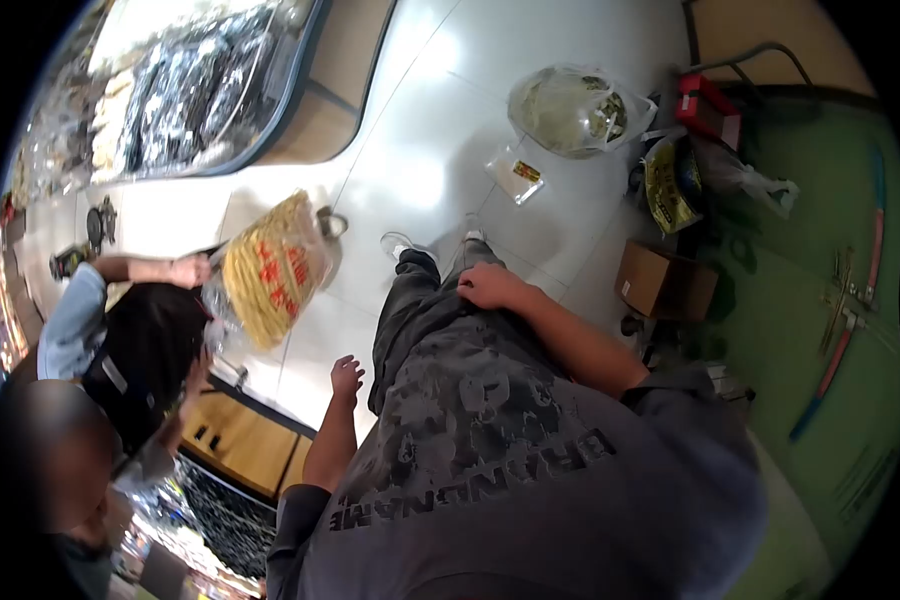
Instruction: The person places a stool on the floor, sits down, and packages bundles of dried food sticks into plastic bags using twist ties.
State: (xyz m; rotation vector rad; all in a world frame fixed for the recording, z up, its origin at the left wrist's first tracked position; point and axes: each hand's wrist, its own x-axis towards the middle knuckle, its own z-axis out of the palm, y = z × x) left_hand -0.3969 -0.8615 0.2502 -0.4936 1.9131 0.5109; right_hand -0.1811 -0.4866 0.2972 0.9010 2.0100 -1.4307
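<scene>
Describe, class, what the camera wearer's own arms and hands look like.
Dark grey, roughly elbow-length sleeves, with no print visible on them, leave both forearms bare. The left hand and right hand wear no gloves; no watch or bracelet shows.

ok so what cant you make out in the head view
All in the head view:
Right hand: fingertips tucked under the hand, so any grip on the trousers is uncertain.
Translucent bag: contents blurred by its cloudy film.
Flat packet: label print too small.
Yellow bag: red lettering too blurred.
Green surface: far right cut off by the dark lens border.
</scene>
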